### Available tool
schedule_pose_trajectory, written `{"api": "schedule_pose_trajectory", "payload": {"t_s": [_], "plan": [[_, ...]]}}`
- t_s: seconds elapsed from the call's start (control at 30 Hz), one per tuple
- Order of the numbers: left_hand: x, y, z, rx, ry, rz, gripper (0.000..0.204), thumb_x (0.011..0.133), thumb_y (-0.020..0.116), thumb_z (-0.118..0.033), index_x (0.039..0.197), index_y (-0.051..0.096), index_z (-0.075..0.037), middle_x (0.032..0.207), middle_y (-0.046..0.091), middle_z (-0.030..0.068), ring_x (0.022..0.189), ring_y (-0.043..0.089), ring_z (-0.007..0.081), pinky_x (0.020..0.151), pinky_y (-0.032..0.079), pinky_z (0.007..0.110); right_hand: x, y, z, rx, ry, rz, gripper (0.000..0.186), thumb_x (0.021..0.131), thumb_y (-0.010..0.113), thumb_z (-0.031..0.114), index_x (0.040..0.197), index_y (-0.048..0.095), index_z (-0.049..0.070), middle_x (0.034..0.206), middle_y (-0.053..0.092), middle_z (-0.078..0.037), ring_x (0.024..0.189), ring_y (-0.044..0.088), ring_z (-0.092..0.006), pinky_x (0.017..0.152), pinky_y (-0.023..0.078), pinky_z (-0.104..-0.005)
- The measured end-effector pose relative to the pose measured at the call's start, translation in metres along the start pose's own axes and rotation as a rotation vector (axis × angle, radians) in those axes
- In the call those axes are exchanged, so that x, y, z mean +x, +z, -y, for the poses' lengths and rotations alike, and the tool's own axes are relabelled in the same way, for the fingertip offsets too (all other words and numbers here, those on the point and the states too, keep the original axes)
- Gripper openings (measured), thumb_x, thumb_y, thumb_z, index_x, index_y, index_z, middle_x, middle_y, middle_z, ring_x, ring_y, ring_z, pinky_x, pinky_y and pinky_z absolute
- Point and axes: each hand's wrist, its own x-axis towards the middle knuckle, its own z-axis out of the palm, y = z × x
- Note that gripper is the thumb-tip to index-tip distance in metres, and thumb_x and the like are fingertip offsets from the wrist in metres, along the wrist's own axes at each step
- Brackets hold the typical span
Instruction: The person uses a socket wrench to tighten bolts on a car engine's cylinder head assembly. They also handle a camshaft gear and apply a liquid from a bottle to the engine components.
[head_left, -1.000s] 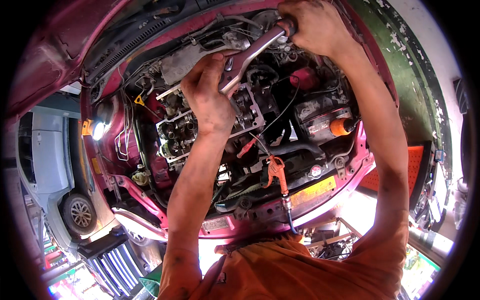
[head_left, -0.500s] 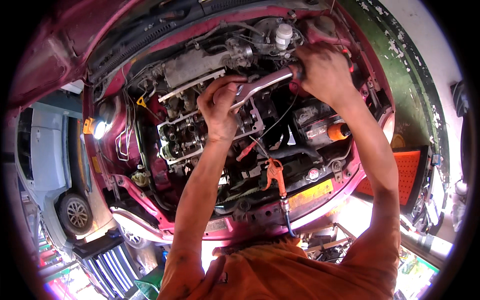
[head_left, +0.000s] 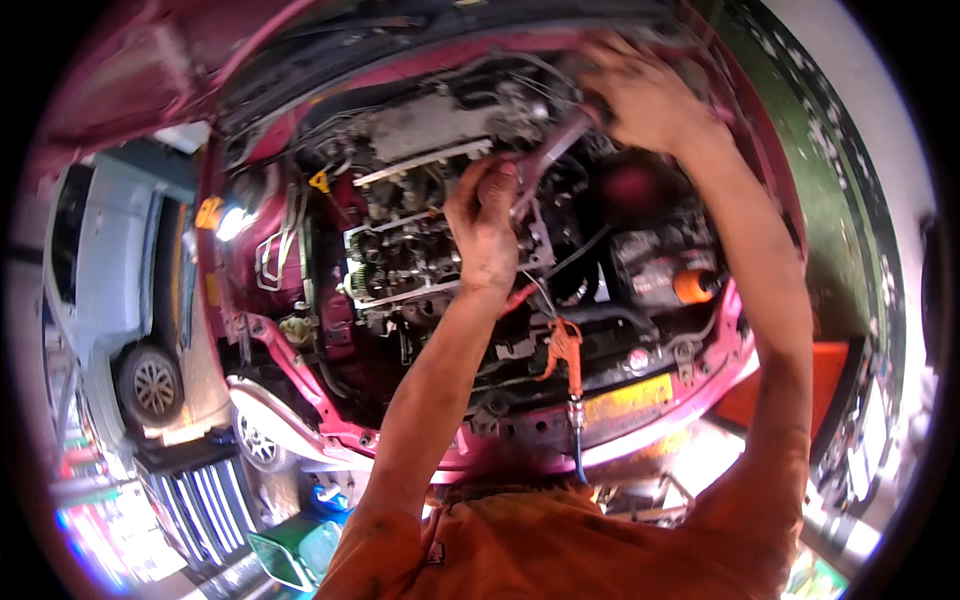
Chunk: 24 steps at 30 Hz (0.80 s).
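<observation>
My left hand [head_left: 485, 225] is closed round the head end of a long chrome ratchet wrench [head_left: 560, 147], above the open cylinder head [head_left: 410, 262]. At the far right of the engine bay, my right hand [head_left: 640, 100] grips the wrench's dark handle end. The wrench slants from my left hand up to my right, and motion smears it. My left hand hides its head and whatever sits below it. Nearer to me, an orange air blow gun [head_left: 566, 350] hangs at the front of the bay with its hose pointing down.
A lit work lamp [head_left: 224, 217] sits on the left edge of the bay. An orange-capped container [head_left: 695, 287] lies on the battery [head_left: 655, 262]. A red-handled tool [head_left: 518, 297] rests beside the cylinder head. The car's raised hood [head_left: 130, 90] fills the upper left.
My right hand has moved up and away with the wrench handle, so the wrench slants more steeply. The whole view has shifted a little, and my left hand keeps its grip.
</observation>
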Motion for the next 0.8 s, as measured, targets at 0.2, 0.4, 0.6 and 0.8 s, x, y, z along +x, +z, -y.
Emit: {"api": "schedule_pose_trajectory", "payload": {"t_s": [0.2, 0.4, 0.6, 0.8], "plan": [[0.002, 0.0, 0.004, -0.095, -0.094, -0.047, 0.03, 0.089, 0.072, -0.019, 0.109, 0.064, 0.002, 0.095, 0.067, 0.0075, 0.082, 0.064, 0.015, 0.068, 0.054, 0.029, -0.005, -0.008, 0.004, 0.053, 0.124, 0.156, 0.025, 0.079, 0.068, 0.031, 0.091, 0.066, 0.009, 0.093, 0.069, -0.013, 0.097, 0.064, -0.0321, 0.081, 0.048, -0.047], [0.006, 0.005, 0.01, -0.087, -0.03, -0.024, 0.027, 0.09, 0.067, -0.02, 0.087, 0.068, 0.007, 0.069, 0.061, 0.0022, 0.064, 0.049, 0.0087, 0.057, 0.038, 0.024, -0.008, 0.001, 0.006, 0.076, 0.172, 0.03, 0.021, 0.072, 0.07, 0.025, 0.083, 0.065, 0.008, 0.083, 0.068, -0.013, 0.085, 0.064, -0.035, 0.074, 0.048, -0.0487], [0.007, 0.008, 0.004, -0.084, 0.004, -0.019, 0.029, 0.089, 0.064, -0.022, 0.083, 0.069, 0.006, 0.064, 0.059, 0.0024, 0.062, 0.046, 0.0093, 0.056, 0.036, 0.027, -0.009, -0.004, 0.01, 0.1, 0.181, -0.02, 0.018, 0.069, 0.071, 0.021, 0.076, 0.064, 0.006, 0.076, 0.066, -0.013, 0.079, 0.064, -0.0355, 0.07, 0.049, -0.0482], [0.011, 0.003, 0.004, -0.051, -0.038, 0.041, 0.026, 0.091, 0.061, -0.018, 0.087, 0.07, 0.006, 0.072, 0.064, 0.0051, 0.064, 0.054, 0.0107, 0.059, 0.042, 0.025, -0.016, -0.001, 0.011, 0.089, 0.246, 0.023, 0.019, 0.07, 0.072, 0.021, 0.077, 0.064, 0.006, 0.076, 0.066, -0.013, 0.079, 0.064, -0.0359, 0.07, 0.049, -0.0485]]}}
